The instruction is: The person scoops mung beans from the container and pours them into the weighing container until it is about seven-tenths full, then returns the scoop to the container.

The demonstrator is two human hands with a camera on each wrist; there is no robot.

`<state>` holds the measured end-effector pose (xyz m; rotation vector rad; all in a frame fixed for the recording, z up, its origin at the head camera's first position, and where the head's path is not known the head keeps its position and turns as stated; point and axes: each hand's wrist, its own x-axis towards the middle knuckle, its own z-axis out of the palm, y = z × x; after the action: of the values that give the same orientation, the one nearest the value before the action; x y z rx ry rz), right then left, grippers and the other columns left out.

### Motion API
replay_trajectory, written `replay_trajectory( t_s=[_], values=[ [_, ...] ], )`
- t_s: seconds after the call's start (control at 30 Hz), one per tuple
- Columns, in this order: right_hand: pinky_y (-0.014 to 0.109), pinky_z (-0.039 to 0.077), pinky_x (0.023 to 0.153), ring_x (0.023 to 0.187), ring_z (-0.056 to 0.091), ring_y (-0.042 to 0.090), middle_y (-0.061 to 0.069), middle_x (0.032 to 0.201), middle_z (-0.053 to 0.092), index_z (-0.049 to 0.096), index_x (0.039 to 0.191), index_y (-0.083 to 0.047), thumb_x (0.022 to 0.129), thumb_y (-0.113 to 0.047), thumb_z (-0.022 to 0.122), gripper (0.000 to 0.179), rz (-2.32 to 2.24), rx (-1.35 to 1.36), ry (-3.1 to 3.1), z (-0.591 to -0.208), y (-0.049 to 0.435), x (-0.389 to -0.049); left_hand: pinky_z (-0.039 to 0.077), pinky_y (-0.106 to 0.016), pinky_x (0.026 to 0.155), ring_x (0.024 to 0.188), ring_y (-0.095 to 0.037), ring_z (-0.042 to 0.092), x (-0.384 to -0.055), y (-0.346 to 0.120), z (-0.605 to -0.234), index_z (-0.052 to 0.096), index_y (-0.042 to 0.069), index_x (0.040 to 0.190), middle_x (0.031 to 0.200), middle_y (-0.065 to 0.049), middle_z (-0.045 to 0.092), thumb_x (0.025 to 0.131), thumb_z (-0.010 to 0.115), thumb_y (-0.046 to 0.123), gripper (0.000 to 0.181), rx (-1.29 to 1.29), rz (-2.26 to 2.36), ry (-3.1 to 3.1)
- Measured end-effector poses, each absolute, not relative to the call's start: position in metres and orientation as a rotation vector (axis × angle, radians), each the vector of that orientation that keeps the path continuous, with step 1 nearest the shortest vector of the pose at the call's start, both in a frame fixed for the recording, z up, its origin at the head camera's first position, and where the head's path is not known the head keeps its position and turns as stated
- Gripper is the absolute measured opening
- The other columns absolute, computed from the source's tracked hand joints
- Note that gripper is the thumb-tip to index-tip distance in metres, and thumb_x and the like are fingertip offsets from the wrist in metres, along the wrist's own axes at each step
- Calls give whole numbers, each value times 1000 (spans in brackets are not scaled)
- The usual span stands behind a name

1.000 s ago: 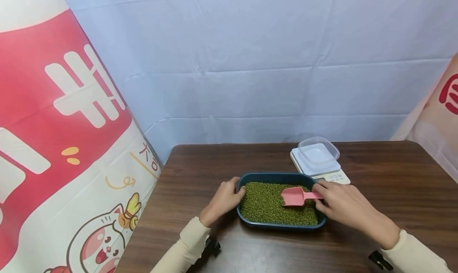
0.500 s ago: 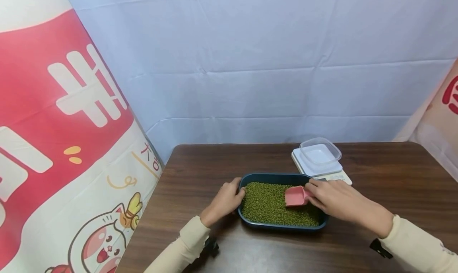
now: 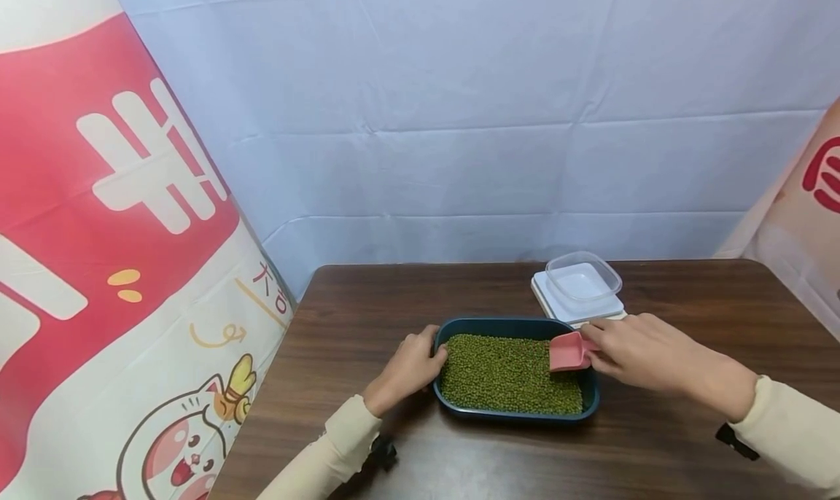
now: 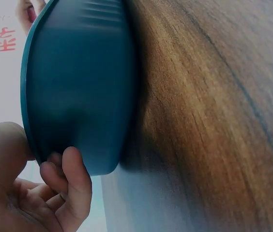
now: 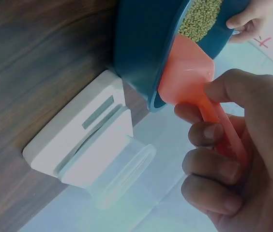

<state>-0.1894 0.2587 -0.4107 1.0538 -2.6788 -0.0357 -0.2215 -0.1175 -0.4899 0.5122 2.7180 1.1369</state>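
A dark blue tub (image 3: 518, 415) stands on the table, filled with green mung beans (image 3: 505, 376). My left hand (image 3: 407, 367) grips the tub's left end, thumb over the rim and fingers against the outer wall (image 4: 78, 72). With my right hand (image 3: 650, 354) I hold a pink scoop (image 3: 568, 352) by its handle, fingers curled round it in the right wrist view. The scoop's bowl (image 5: 187, 72) lies at the tub's right end, by the rim and the beans. How much it carries is hidden.
Behind the tub, at the right, sits a white kitchen scale (image 3: 577, 312) with a clear plastic container (image 3: 593, 285) on its platform. The brown wooden table (image 3: 394, 296) ends at a pale cloth backdrop (image 3: 459, 157). A printed cloth (image 3: 131, 267) hangs at the left.
My right hand has drawn the scoop rightward through the beans, from right of the middle to the tub's right end. My left hand stays at the left rim.
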Motion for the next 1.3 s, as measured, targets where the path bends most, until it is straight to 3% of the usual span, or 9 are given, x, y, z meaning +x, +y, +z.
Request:
replay_trajectory(
  t_s=[0.5, 1.07, 1.3],
  values=[
    [26, 34, 48, 58, 38, 5, -12, 72, 51, 62, 76, -23, 82, -20, 86, 25, -60, 1275, -2701, -408, 247, -195, 52, -29, 35, 39, -24, 62, -222, -118, -493, 50, 2, 153, 57, 0, 60, 112, 52, 17, 44, 523, 1165, 2686],
    [21, 30, 51, 61, 34, -1, -18, 76, 46, 61, 83, -25, 88, -23, 82, 22, 126, 1241, -2745, -432, 239, -190, 51, -28, 35, 37, -18, 59, -223, -120, -495, 51, 2, 151, 59, 1, 60, 112, 52, 19, 43, 510, 1175, 2700],
    [21, 31, 50, 61, 35, -2, -17, 76, 48, 61, 84, -24, 90, -23, 81, 20, 134, 1253, -2734, -438, 232, -191, 52, -31, 35, 36, -18, 57, -222, -118, -495, 56, 3, 144, 60, 0, 59, 115, 44, 27, 39, 483, 1208, 2698]
  ],
)
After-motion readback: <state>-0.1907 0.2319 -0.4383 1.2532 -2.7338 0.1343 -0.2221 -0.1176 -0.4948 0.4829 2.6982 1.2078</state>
